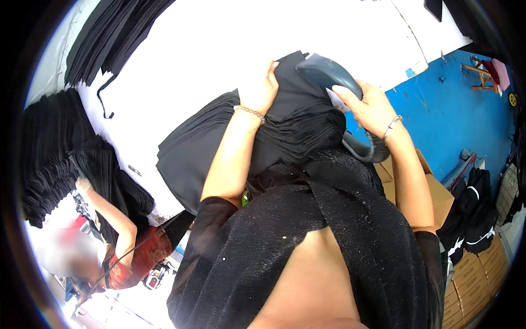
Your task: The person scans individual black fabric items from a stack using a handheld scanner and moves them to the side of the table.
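Head view, centre of the frame: a thick stack of black fabric pieces (241,137) lying on a white table (219,44), layered edges fanned toward the lower left. Left hand (266,88) resting flat on top of the stack just above centre, fingers spread loosely over the uppermost piece, pressing rather than clutching; beaded bracelet at the wrist. Right hand (370,107) right of centre, closed around the grip of a dark grey handheld scanner (329,74), head of the scanner pointing toward the upper left and sitting just above the top edge of the stack, near a small white tag half hidden beneath it. Coiled cable (361,151) curling down from the scanner below the right wrist, silver bangle on that wrist.

Left edge of the frame: more black fabric piled in tall stacks (49,148), with another person's arm (115,219) reaching up to them. Upper left: further dark folded pieces (104,33) hanging over the table edge.

Right side: blue floor (455,115). Open brown cardboard box (433,192) behind the right forearm, contents hidden by the arm. Lower right corner: closed cardboard cartons (471,279) stacked in rows, a black garment (476,208) with white trim draped above them.
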The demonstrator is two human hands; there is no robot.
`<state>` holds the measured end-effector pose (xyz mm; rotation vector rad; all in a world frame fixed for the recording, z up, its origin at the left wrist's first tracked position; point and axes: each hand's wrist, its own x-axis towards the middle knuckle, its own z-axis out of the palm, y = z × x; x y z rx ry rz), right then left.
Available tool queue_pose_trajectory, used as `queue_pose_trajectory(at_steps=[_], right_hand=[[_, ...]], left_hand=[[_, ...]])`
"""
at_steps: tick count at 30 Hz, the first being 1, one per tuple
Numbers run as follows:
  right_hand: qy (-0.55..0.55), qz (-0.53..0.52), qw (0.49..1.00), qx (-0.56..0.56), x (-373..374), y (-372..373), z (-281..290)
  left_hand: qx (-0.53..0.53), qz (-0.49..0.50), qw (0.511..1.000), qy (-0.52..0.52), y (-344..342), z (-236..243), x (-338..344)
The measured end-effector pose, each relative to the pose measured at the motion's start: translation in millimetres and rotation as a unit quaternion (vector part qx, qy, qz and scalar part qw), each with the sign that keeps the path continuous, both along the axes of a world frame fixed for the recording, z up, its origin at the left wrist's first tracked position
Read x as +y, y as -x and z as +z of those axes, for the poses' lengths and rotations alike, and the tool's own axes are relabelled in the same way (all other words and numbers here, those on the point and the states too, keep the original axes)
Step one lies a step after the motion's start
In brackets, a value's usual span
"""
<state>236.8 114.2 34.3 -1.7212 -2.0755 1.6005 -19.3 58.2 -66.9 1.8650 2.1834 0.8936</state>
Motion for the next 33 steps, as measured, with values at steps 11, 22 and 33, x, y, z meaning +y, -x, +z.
queue_pose_trajectory(at_steps=[11, 22, 33], right_hand=[[-0.002, -0.240, 0.945, 0.223, 8, -39, 2], [0.017, -0.074, 0.983, 0.167, 28, -28, -19], [-0.046, -0.098, 0.977, 0.185, 52, -25, 5]], left_hand=[[-0.024, 0.014, 0.999, 0.027, 0, 9, 67], [-0.142, 0.038, 0.986, 0.075, 2, 9, 9], [-0.391, -0.024, 0.920, 0.015, 8, 42, 36]])
